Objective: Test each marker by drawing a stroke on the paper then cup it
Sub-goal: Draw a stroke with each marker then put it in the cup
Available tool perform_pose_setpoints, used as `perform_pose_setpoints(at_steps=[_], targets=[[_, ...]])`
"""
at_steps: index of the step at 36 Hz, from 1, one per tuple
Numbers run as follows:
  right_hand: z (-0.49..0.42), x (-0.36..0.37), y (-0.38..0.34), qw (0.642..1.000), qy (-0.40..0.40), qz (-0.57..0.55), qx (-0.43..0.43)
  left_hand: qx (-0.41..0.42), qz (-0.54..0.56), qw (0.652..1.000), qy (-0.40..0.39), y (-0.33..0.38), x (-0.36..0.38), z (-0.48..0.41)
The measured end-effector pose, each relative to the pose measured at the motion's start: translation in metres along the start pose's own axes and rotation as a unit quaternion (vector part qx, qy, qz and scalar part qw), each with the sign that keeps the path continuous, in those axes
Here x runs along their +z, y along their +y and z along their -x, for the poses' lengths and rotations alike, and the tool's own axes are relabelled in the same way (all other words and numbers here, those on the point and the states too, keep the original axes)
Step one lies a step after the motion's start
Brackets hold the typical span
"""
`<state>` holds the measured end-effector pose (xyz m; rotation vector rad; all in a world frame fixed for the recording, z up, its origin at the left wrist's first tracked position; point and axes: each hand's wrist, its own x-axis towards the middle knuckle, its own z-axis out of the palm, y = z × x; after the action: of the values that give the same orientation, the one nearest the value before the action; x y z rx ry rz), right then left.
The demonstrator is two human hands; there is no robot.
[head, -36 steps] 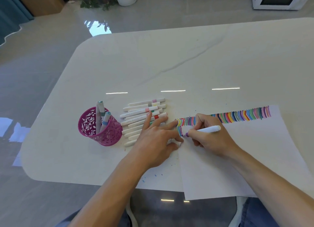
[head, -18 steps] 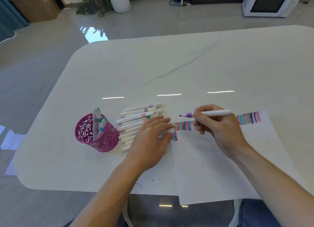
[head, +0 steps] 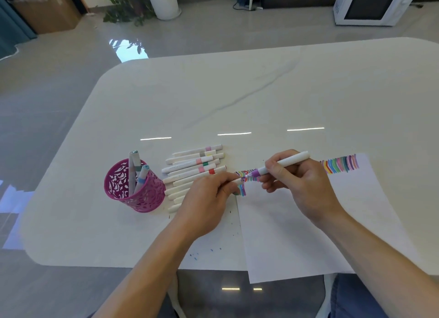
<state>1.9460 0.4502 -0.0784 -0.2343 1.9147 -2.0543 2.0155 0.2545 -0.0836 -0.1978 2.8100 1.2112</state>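
Observation:
My right hand (head: 301, 182) grips a white marker with a purple tip (head: 285, 162), held above the paper (head: 308, 234) and pointing left. My left hand (head: 206, 199) pinches a small white cap (head: 236, 181) right at the marker's tip. A row of coloured strokes (head: 339, 163) runs along the paper's top edge, with a few more strokes at its left corner. Several white markers (head: 194, 165) lie in a row on the table, partly under my left hand. The pink lattice cup (head: 134, 189) stands at the left with two markers inside.
The white marble table (head: 237, 99) has a rounded left edge and small ink specks near my left wrist. On the floor beyond stand a microwave (head: 370, 5), a plant (head: 126, 4) and a cardboard box (head: 47, 11).
My right hand lifted the purple marker off the paper and turned its tip left. My left hand closed on the cap and brought it to the tip.

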Motion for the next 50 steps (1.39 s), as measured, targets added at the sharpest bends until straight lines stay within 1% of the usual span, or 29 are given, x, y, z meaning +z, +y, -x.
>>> perform_pose_setpoints(at_steps=[11, 18, 28, 36, 42, 50], targets=[[-0.004, 0.0, 0.002, 1.0, 0.006, 0.005, -0.001, -0.024, 0.032, 0.999, -0.01, -0.001, 0.002, -0.001], [0.0, 0.006, 0.007, 0.999, -0.025, 0.018, 0.014, -0.011, 0.034, 0.999, -0.018, 0.0, 0.005, 0.0], [-0.002, 0.006, 0.006, 0.999, -0.026, -0.013, 0.027, 0.021, 0.043, 0.999, 0.016, 0.005, 0.007, 0.004], [0.001, 0.007, 0.005, 0.999, -0.032, -0.031, 0.026, 0.03, 0.034, 0.998, 0.049, 0.008, 0.007, 0.004], [0.002, 0.006, 0.003, 0.998, -0.047, -0.027, 0.031, 0.04, 0.027, 0.997, 0.061, 0.009, 0.007, 0.009], [0.005, 0.008, 0.005, 0.998, -0.045, -0.028, 0.019, 0.05, 0.014, 0.996, 0.078, 0.007, 0.009, 0.009]])
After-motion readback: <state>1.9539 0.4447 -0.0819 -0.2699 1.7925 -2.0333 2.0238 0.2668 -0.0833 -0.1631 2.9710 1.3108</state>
